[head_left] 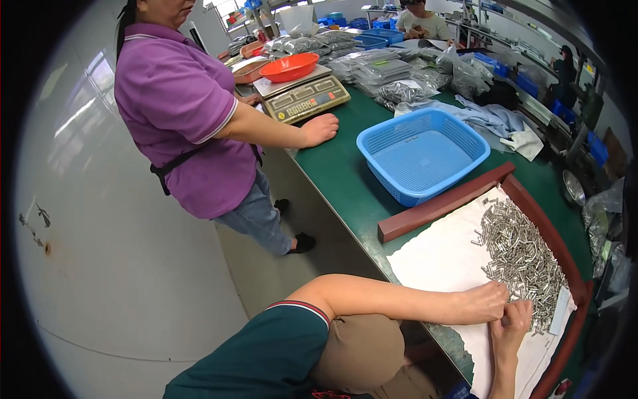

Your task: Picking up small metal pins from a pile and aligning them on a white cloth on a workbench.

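Observation:
A heap of small silvery metal pins lies on a white cloth at the right of the green table. At the near edge of the heap, my left hand is closed with its fingers curled down. Close beside it, my right hand is also closed, thumb and fingers pinched together. The two hands almost touch. Whatever sits between their fingers is too small or hidden to make out. A pale card rests at the right edge of the heap.
Dark red bars border the cloth at the back and right. Behind them stands a blue plastic basket. Farther left, a person in purple leans a hand by a scale bearing a red tray. Filled plastic bags crowd the back.

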Tool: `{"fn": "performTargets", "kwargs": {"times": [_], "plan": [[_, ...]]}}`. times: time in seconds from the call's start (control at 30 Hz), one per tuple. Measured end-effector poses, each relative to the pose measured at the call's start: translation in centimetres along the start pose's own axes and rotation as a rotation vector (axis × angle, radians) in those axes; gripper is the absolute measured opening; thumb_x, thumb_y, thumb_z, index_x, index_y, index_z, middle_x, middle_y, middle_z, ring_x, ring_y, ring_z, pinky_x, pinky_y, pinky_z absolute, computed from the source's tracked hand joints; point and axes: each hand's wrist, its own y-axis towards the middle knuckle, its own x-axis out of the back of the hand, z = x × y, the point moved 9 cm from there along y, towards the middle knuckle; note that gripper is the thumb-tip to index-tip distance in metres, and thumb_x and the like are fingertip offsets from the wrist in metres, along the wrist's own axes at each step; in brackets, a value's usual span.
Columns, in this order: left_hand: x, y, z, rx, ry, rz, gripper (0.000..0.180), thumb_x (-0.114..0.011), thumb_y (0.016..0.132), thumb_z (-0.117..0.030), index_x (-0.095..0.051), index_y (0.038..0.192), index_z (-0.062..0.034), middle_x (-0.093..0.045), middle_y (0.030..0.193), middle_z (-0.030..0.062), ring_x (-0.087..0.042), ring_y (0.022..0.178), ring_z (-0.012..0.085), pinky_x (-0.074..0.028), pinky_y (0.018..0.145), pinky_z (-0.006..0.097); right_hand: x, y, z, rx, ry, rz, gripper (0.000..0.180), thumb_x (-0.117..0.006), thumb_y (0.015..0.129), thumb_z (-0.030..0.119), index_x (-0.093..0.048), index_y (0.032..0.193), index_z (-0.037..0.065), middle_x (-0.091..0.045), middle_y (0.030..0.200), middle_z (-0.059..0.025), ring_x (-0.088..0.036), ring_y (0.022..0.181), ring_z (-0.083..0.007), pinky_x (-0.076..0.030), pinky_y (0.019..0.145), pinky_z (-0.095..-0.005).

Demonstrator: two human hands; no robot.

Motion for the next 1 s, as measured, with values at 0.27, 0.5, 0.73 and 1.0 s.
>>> {"fn": "performTargets", "kwargs": {"times": [0.27, 0.5, 0.73, 1.0], "plan": [[0.2, 0.1, 0.2, -0.041, -0.044, 0.003, 0.014, -0.060, 0.070, -0.013, -0.062, 0.061, -0.0035, -0.057, 0.069, 0.0066, -0.057, 0.075, 0.0206, -0.043, 0.062, 0.031, -0.1, 0.0, -0.1, -0.007, -0.002, 0.012, 0.016, -0.072, 0.065, 0.002, -0.058, 0.072, 0.001, -0.051, 0.074, -0.0101, -0.048, 0.077, -0.0296, -0.038, 0.072, -0.0393], [-0.6, 0.1, 1.0, -0.034, -0.202, 0.022, 0.013, -0.061, 0.070, -0.010, -0.062, 0.061, -0.0009, -0.058, 0.070, 0.0106, -0.060, 0.074, 0.0236, -0.049, 0.063, 0.034, 0.0, 0.2, 0.2, -0.008, 0.005, 0.006, 0.014, -0.072, 0.068, 0.003, -0.059, 0.072, 0.002, -0.052, 0.071, -0.0083, -0.049, 0.076, -0.0271, -0.038, 0.072, -0.0387], [-0.5, 0.2, 1.7, 0.029, -0.264, -0.011, 0.010, -0.059, 0.070, -0.008, -0.060, 0.062, -0.0028, -0.056, 0.072, 0.0098, -0.058, 0.076, 0.0234, -0.049, 0.066, 0.033, 0.2, 0.2, 1.2, 0.047, -0.109, -0.015, 0.010, -0.069, 0.070, 0.001, -0.062, 0.077, 0.002, -0.054, 0.076, -0.0088, -0.049, 0.080, -0.0285, -0.039, 0.073, -0.0401], [0.5, -0.7, 1.8, 0.081, -0.204, -0.025, 0.005, -0.058, 0.071, -0.006, -0.060, 0.071, -0.0019, -0.054, 0.080, 0.0098, -0.056, 0.083, 0.0232, -0.048, 0.070, 0.033, 0.1, 0.2, 1.3, 0.054, -0.109, -0.032, 0.009, -0.068, 0.069, -0.001, -0.063, 0.075, 0.002, -0.054, 0.076, -0.0089, -0.050, 0.080, -0.0290, -0.039, 0.074, -0.0410]]}}
